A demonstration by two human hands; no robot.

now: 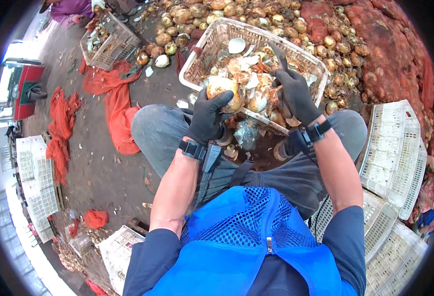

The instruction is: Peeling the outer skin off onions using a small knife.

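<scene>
My left hand (205,117), in a dark glove, is closed around a large yellow onion (224,92) with part of its papery skin showing. In my gloved right hand (298,96) is a knife (278,54), its dark blade pointing away from me. Both hands hover over the near side of a whitish plastic crate (195,55) between my knees. Inside it lie onion skins (249,64) and pale cut pieces. The knife is apart from the onion, and its handle is mostly hidden by my fingers.
Loose onions (187,17) are heaped beyond the crate, with full red mesh sacks (389,64) at right. White crates (389,148) stand beside my right knee. Red netting (115,108) lies on the ground at left. Another crate (111,47) and a person in purple (72,10) are far left.
</scene>
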